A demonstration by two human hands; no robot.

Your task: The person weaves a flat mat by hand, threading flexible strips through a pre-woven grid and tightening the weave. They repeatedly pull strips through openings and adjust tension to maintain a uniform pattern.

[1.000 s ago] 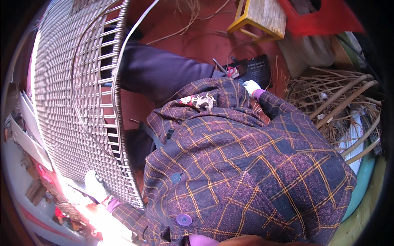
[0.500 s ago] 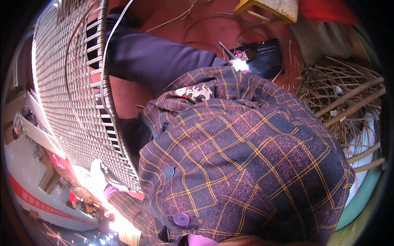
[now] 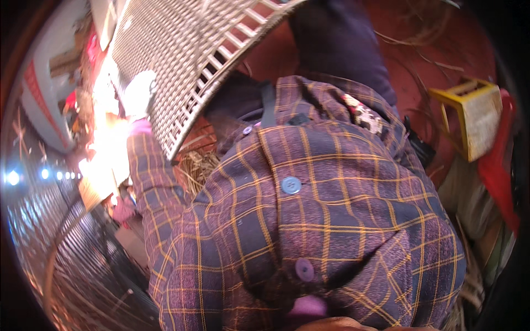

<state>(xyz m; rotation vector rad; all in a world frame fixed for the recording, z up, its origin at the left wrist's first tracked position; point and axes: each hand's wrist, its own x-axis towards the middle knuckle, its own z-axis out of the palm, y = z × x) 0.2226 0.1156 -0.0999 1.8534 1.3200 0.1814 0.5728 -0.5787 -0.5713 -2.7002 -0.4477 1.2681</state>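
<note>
A large woven wicker panel [image 3: 182, 49] with a ladder-like open strip along its near edge leans across the upper left, over my legs. My left hand [image 3: 139, 92], in a white glove, lies against the panel's outer left side. Glare washes out its fingers, so whether they grip the panel cannot be made out. My right hand does not show; the plaid jacket [image 3: 331, 209] fills the middle and right of the picture.
A small yellow-framed stool [image 3: 480, 118] stands at the right beside red cloth [image 3: 499, 165]. Loose wicker strands [image 3: 199, 168] lie below the panel. Ribbed dark sheeting [image 3: 33, 215] and a sunlit patch are at the left. The red floor [image 3: 408, 71] has cut strands on it.
The view has swung left, so the panel, stool and left hand appear farther right or higher. My right hand, previously white-gloved beside scissors and a dark packet, is out of sight.
</note>
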